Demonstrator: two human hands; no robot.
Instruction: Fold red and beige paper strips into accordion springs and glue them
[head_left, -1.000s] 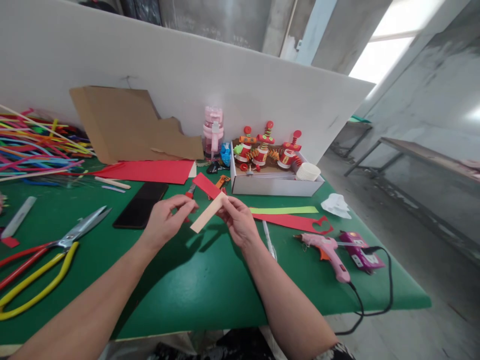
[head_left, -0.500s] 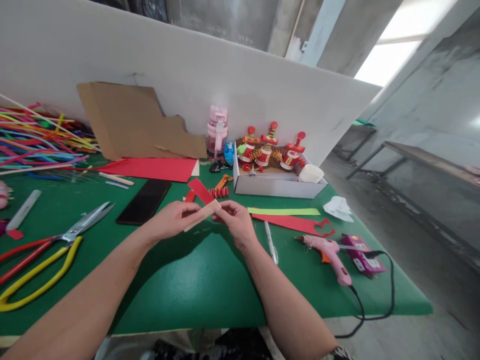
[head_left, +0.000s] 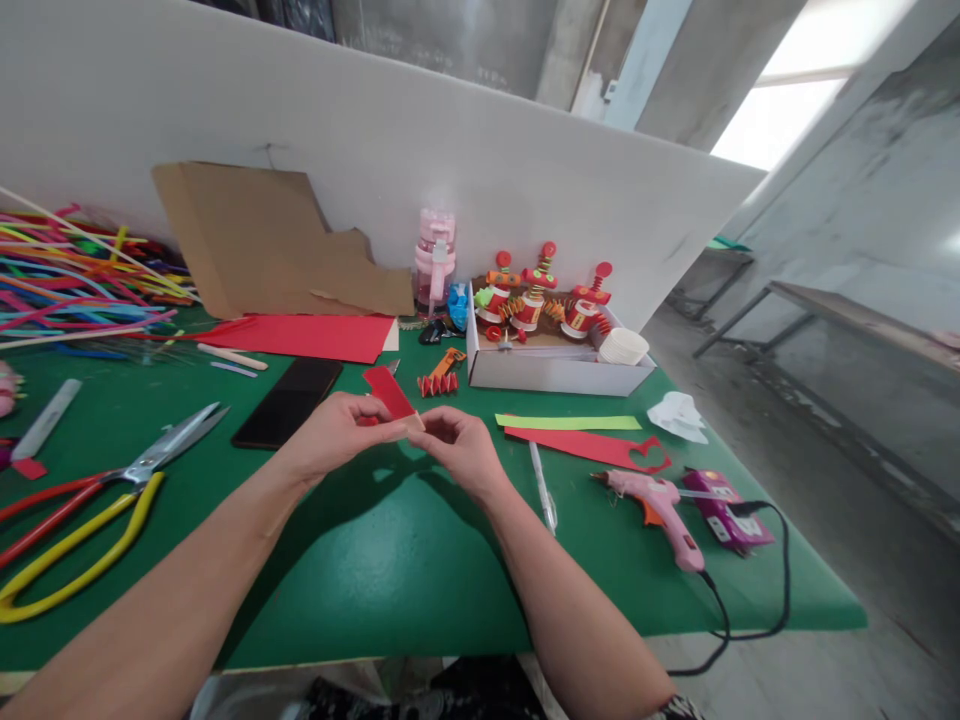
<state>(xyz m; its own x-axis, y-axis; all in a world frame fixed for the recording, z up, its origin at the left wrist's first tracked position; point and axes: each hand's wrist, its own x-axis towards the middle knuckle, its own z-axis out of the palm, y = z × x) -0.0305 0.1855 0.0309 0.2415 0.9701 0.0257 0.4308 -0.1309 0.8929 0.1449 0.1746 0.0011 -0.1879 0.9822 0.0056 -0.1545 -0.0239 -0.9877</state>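
Note:
A red paper strip (head_left: 390,392) with a pale piece at its lower end is held between my two hands over the green table. My left hand (head_left: 346,428) pinches it from the left, thumb and fingers pressed together. At the pale end, the fingertips of my right hand (head_left: 456,446) grip from the right. The fingertips of both hands nearly meet there, and part of the paper is hidden by them. Just behind the hands lies a red folded paper zigzag (head_left: 438,384). A black phone (head_left: 288,404) lies beside my left hand.
Large scissors (head_left: 142,470) lie at the left. Behind are red sheets (head_left: 315,337), cardboard (head_left: 262,245), a pink bottle (head_left: 435,262) and a white box (head_left: 555,374) with small figures. A pink glue gun (head_left: 660,505), its cable, a pen (head_left: 543,488) and paper strips (head_left: 568,423) lie right.
The pale piece, earlier stretched out between my hands, now shows only a short end at the fingertips. My right hand has shifted slightly left, and the red strip has moved a little left.

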